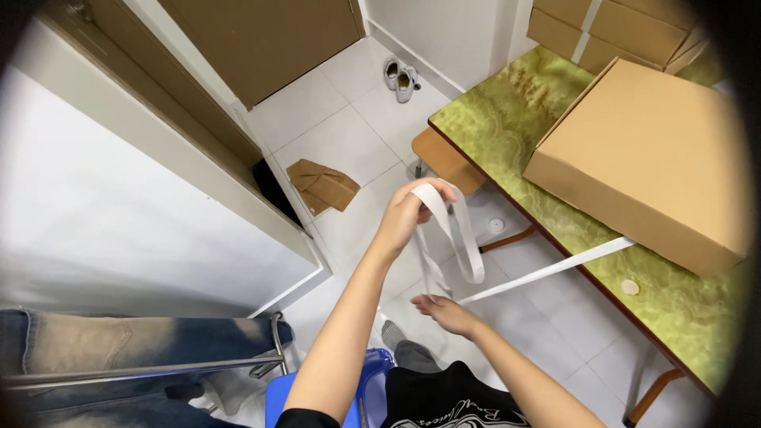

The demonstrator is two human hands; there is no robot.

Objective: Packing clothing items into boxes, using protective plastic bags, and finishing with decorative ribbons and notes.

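From the head camera, looking down over the person's own arms, the left hand (408,210) is raised in the middle of the scene, its grip closed around the top of a white strap (464,250), which is looped over the fingers and hangs down in a long drooping bend below them. The right hand (445,311) sits lower and nearer, almost straight under the loop, fingers loosely spread and palm turned down; it seems to touch or just pinch the strap where the hanging part meets the outgoing run, though I cannot tell whether its grip is truly closed on it. From that low point the strap's long axis runs up and to the right, a straight taut line, to the near edge of the green marbled table (507,119), where it passes under a large flat cardboard box (646,158). So the strap lies right and far from both hands, and the right hand is the nearer one to the stretch leading to the box, while the left hand carries the slack gathered above. More cardboard boxes (610,28) are stacked at the far end of the table, and a small round disc (630,287) lies on its near part. On the tiled floor (333,111) lie a folded piece of cardboard (323,186) and, farther off, a pair of shoes (401,78). At the near left, another person's jeans-clad legs (119,349) rest by a metal frame.
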